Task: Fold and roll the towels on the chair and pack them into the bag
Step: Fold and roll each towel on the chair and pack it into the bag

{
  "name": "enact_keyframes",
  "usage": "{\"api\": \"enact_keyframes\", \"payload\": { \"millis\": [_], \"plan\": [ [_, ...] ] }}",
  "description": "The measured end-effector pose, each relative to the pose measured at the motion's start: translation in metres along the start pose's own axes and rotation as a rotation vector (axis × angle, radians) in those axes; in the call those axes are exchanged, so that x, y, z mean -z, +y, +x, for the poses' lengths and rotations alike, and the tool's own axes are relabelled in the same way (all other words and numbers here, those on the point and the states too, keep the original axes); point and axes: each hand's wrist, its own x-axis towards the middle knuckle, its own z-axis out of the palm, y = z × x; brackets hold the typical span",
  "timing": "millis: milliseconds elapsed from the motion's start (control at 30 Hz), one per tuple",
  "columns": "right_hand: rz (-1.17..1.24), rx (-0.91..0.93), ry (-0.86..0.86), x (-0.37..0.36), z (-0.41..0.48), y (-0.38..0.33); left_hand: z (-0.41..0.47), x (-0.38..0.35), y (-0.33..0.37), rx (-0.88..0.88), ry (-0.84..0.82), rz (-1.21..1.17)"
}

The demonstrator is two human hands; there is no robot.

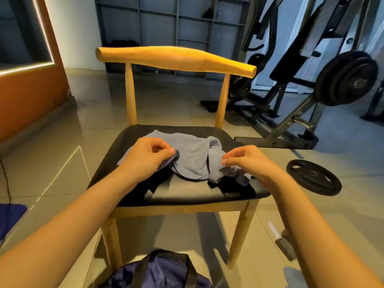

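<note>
**Towel held at both ends on the chair seat**

Towel, pale grey-blue and crumpled, is seen lying on the black seat of a wooden chair, roughly at the seat's middle. Its left edge is pinched between the thumb and curled fingers of the left hand. A bunched fold on its right side is pinched by the thumb and forefinger of the right hand. Both hands are thus clamped on the same towel, with the cloth sagging in loose folds between them.

A black cloth is partly covered by the towel and shows along the seat's near edge. Whether it is a 2nd towel cannot be told.

A dark blue bag with black straps is set on the tiled floor just in front of the chair. Whether it is open cannot be told.

1 black weight plate is laid flat on the floor to the right of the chair. A gym machine loaded with plates is seen behind it, and a grey shelf unit stands against the far wall.
</note>
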Motion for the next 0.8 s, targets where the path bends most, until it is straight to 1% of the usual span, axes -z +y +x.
{"api": "enact_keyframes", "payload": {
  "millis": [67,133,233,333,433,500,600,667,767,800],
  "plan": [
    [-0.086,-0.001,0.008,-0.01,0.001,0.001,-0.003,-0.004,-0.001,0.026,-0.019,-0.035],
    [-0.16,-0.012,0.05,-0.018,0.006,0.003,-0.004,-0.008,-0.004,0.062,-0.035,-0.057],
    [-0.196,-0.04,0.042,-0.022,0.012,0.006,-0.005,-0.011,-0.006,0.09,-0.025,-0.073],
    [-0.073,-0.067,0.026,-0.019,0.013,0.004,-0.004,-0.011,-0.007,0.082,-0.001,-0.045],
    [0.038,-0.039,0.078,-0.012,0.01,-0.003,-0.003,-0.008,-0.005,0.053,0.029,0.001],
    [0.138,0.003,0.121,-0.008,0.007,-0.008,-0.004,-0.004,-0.001,0.049,0.05,-0.036],
    [0.297,0.113,0.212,-0.005,-0.001,-0.022,-0.004,0.003,0.008,0.094,0.058,-0.155],
    [0.325,0.235,0.269,-0.005,-0.009,-0.034,-0.005,0.009,0.017,0.129,0.018,-0.273],
    [0.141,0.529,0.493,-0.012,-0.022,-0.054,-0.01,0.017,0.037,0.096,-0.01,-0.496],
    [0.102,0.614,0.505,-0.02,-0.027,-0.06,-0.012,0.02,0.044,0.071,-0.008,-0.6]
  ]
}}
